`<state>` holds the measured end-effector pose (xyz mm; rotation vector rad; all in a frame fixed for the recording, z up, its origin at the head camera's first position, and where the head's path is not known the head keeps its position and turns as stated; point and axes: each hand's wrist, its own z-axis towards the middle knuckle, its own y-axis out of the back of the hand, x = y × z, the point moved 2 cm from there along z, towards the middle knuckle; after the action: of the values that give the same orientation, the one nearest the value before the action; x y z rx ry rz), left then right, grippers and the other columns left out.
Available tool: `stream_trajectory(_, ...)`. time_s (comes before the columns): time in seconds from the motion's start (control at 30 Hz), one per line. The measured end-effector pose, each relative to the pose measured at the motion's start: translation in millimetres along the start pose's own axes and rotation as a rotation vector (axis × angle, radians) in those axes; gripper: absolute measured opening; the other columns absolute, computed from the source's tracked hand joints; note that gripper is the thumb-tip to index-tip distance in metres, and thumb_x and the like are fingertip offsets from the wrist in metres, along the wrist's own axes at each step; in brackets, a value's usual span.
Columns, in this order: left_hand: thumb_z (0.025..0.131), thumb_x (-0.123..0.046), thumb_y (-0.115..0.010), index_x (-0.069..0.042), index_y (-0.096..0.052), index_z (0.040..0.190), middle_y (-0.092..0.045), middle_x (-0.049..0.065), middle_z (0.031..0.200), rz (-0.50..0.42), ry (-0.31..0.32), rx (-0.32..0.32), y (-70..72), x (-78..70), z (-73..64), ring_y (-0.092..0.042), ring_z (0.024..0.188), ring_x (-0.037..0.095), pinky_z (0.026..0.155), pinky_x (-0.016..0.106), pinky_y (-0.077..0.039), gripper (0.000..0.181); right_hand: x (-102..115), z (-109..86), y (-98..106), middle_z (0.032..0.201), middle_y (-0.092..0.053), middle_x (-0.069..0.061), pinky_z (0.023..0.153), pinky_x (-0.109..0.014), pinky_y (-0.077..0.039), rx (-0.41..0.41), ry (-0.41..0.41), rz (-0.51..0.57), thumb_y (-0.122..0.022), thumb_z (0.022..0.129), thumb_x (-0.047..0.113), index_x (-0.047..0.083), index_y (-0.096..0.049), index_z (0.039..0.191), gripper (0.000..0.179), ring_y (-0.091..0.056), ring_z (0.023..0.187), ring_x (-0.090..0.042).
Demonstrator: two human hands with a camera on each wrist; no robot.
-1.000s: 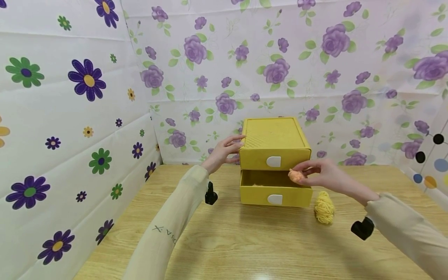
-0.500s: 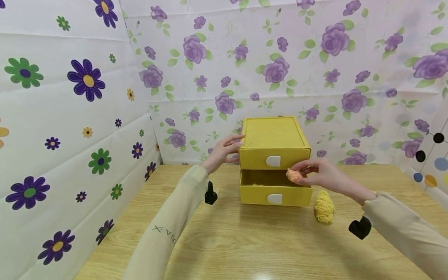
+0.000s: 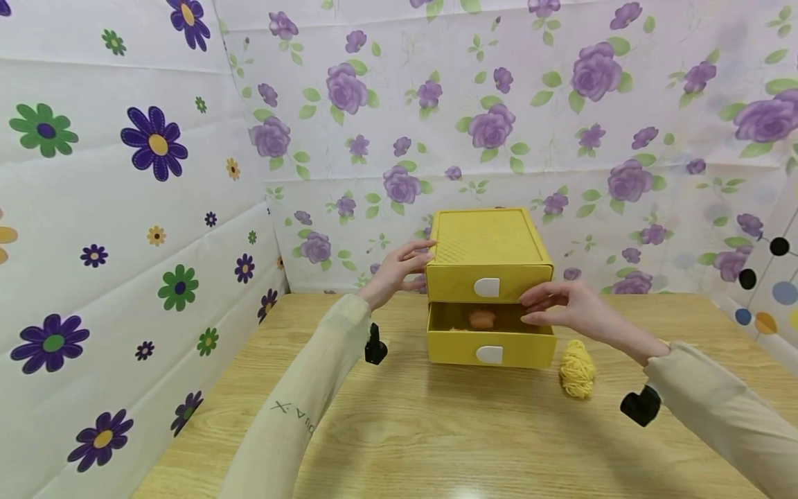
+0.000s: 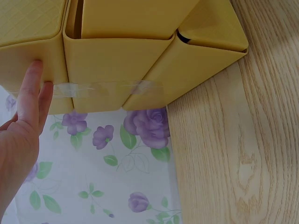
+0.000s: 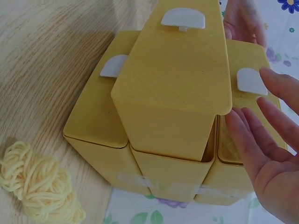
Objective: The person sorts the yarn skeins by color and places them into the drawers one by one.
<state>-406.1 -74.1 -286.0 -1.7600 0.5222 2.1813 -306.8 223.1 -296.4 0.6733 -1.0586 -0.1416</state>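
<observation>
A yellow drawer cabinet (image 3: 492,235) has its middle drawer (image 3: 461,348) pulled out towards me. Inside that drawer is a small orange bundle (image 3: 482,319), blurred, with a pale bit beside it at the left. My right hand (image 3: 570,312) is over the drawer's right corner, fingers parted and holding nothing. In the right wrist view, the same hand (image 5: 275,144) is beside the pulled-out drawer's edge. My left hand (image 3: 397,272) rests its fingertips against the cabinet's left side, as the left wrist view shows with its fingers (image 4: 31,91) extended on the yellow wall.
A skein of yellow yarn (image 3: 577,369) lies on the wooden table (image 3: 399,430), right of the cabinet. White drawer handles (image 3: 488,287) stick out in front. Flowered cloth (image 3: 374,138) hangs behind the cabinet and along the left.
My right hand has let go of the orange bundle, which is now inside the pulled-out drawer. Before that, the hand shifted slightly left. My left hand has stayed in place.
</observation>
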Motion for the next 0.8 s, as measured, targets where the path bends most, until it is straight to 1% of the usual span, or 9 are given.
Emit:
stream_trajectory(0.13,0.093,-0.024,-0.054,-0.019,-0.049,0.131,-0.048,0.01,0.12,0.002,-0.002,-0.004,0.2,0.2,-0.2,-0.051,0.103,0.026,0.079,0.039,-0.047,0.039,2.7,-0.6,-0.3,0.097,-0.062,-0.014,0.069,-0.032,-0.05,-0.016,0.003,0.03,-0.071,0.08,0.016,0.001,-0.064,0.103,0.028,-0.06,0.084,-0.022)
stream_trajectory(0.3,0.093,-0.025,-0.055,-0.02,-0.05,0.131,-0.048,0.009,0.12,0.007,-0.004,-0.005,0.3,0.3,-0.4,-0.051,0.103,0.026,0.079,0.039,-0.047,0.039,6.2,-1.9,-1.9,0.092,-0.064,-0.013,0.067,-0.039,-0.051,-0.023,-0.011,0.079,-0.07,0.081,0.015,-0.001,-0.064,0.103,0.028,-0.062,0.079,-0.027)
stream_trajectory(0.37,0.093,-0.024,-0.055,-0.02,-0.05,0.131,-0.048,0.009,0.12,0.007,-0.004,-0.006,0.3,0.5,-0.1,-0.051,0.103,0.026,0.079,0.039,-0.047,0.039,7.8,-2.3,-3.5,0.091,-0.064,-0.016,0.067,-0.042,-0.05,-0.01,-0.025,0.138,-0.069,0.082,0.012,-0.004,-0.062,0.105,0.028,-0.063,0.079,-0.029)
stream_trajectory(0.43,0.093,-0.024,-0.055,-0.02,-0.05,0.131,-0.048,0.01,0.12,0.005,-0.002,-0.007,0.2,0.6,0.1,-0.051,0.103,0.026,0.079,0.039,-0.047,0.039,10.1,-2.8,-5.4,0.091,-0.063,-0.019,0.067,-0.043,-0.05,0.003,-0.033,0.188,-0.067,0.083,0.009,-0.007,-0.061,0.105,0.028,-0.063,0.079,-0.03)
stream_trajectory(0.53,0.093,-0.024,-0.055,-0.019,-0.05,0.131,-0.047,0.01,0.12,0.0,0.0,-0.007,0.3,0.8,0.5,-0.051,0.103,0.026,0.079,0.04,-0.047,0.039,13.4,-3.3,-9.0,0.092,-0.062,-0.025,0.068,-0.044,-0.05,0.031,-0.029,0.257,-0.064,0.084,0.004,-0.013,-0.058,0.106,0.028,-0.062,0.081,-0.035)
stream_trajectory(0.63,0.093,-0.024,-0.055,-0.019,-0.049,0.131,-0.047,0.011,0.12,0.001,0.0,-0.007,0.4,0.7,0.6,-0.051,0.104,0.027,0.08,0.041,-0.047,0.039,15.7,-3.5,-12.6,0.092,-0.062,-0.026,0.068,-0.043,-0.05,0.053,-0.011,0.269,-0.062,0.085,0.002,-0.015,-0.059,0.105,0.026,-0.061,0.082,-0.038)
stream_trajectory(0.8,0.093,-0.025,-0.054,-0.02,-0.049,0.131,-0.047,0.01,0.121,0.006,0.0,-0.004,0.0,0.3,0.2,-0.05,0.104,0.027,0.08,0.041,-0.046,0.039,15.4,-4.4,-19.1,0.091,-0.064,-0.021,0.068,-0.04,-0.05,0.071,-0.012,0.241,-0.063,0.085,0.004,-0.011,-0.062,0.104,0.025,-0.062,0.082,-0.034)
